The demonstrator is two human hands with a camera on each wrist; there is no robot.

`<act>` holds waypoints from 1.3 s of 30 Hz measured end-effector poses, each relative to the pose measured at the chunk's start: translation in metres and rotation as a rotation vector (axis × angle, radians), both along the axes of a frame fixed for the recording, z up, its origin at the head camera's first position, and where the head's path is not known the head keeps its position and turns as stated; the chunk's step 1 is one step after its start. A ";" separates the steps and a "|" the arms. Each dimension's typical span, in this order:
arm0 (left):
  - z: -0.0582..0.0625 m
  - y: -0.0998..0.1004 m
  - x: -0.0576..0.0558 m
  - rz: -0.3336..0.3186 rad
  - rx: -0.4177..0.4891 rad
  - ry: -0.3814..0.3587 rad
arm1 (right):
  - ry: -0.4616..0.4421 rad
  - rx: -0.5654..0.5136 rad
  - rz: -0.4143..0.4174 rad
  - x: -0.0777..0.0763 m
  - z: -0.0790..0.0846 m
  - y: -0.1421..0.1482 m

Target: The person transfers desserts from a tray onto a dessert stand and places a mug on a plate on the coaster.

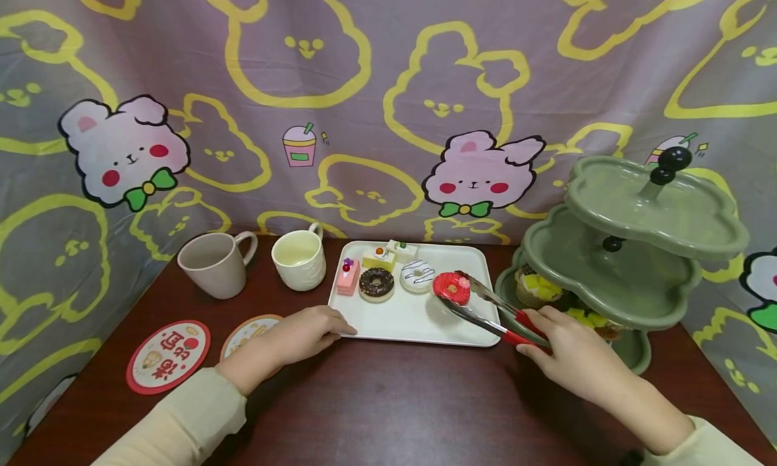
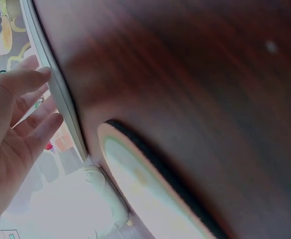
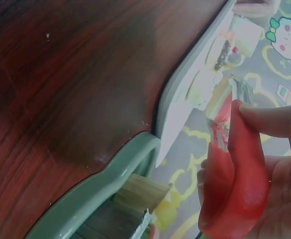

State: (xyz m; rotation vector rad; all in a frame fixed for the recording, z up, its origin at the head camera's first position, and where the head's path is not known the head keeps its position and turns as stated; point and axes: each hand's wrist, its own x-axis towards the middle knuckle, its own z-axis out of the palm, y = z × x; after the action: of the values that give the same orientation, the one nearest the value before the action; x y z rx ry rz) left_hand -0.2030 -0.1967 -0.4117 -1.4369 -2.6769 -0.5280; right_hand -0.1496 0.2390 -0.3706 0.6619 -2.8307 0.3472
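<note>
Tongs (image 1: pixel 484 322) clasped red-iced doughnut (image 1: pixel 448 289)

The right hand (image 1: pixel 567 344) gripped the tongs' red handles, their tips around the doughnut over the white tray's (image 1: pixel 397 323) right side; the left hand (image 1: pixel 306 338), fingers loosely extended, touched the tray's near-left edge

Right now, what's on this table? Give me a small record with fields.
Right hand: holds red-handled metal tongs around red-iced ring donut
Left hand: touches rim of white rectangular tray
On tray: chocolate-iced ring donut, white-iced ring donut, three small cakes
Left of tray: taupe mug, cream cup, two round coasters
Right of tray: green three-tier stand, fruit-topped pastries on lowest tier
</note>
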 end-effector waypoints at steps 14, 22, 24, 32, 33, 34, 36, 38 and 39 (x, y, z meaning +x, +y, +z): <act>-0.002 -0.001 0.000 -0.013 0.010 0.013 | 0.003 0.017 -0.001 0.009 0.014 0.006; 0.000 -0.001 0.001 -0.014 0.015 0.015 | 0.020 0.014 0.015 0.012 0.024 0.009; 0.000 0.000 0.001 -0.016 0.015 0.014 | 0.026 0.016 0.018 0.013 0.027 0.009; 0.000 0.000 -0.001 -0.017 0.008 0.010 | 0.053 0.032 0.018 0.016 0.039 0.010; 0.000 0.000 -0.001 -0.017 0.007 0.010 | 0.058 0.031 0.020 0.016 0.041 0.010; 0.000 0.000 -0.001 -0.018 0.006 0.010 | 0.065 0.029 0.023 0.016 0.042 0.011; 0.000 0.000 -0.002 -0.019 0.005 0.010 | 0.073 0.027 0.027 0.016 0.046 0.012; -0.001 0.000 -0.002 -0.019 0.003 0.012 | 0.058 0.030 0.019 0.016 0.051 0.014; -0.001 0.000 -0.002 -0.019 0.003 0.013 | 0.042 0.033 0.011 0.015 0.053 0.015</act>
State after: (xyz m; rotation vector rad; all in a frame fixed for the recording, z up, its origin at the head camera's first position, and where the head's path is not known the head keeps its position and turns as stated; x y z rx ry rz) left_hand -0.2052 -0.1966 -0.4125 -1.4609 -2.6541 -0.5224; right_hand -0.1341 0.2542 -0.3180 0.6834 -2.7999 0.2858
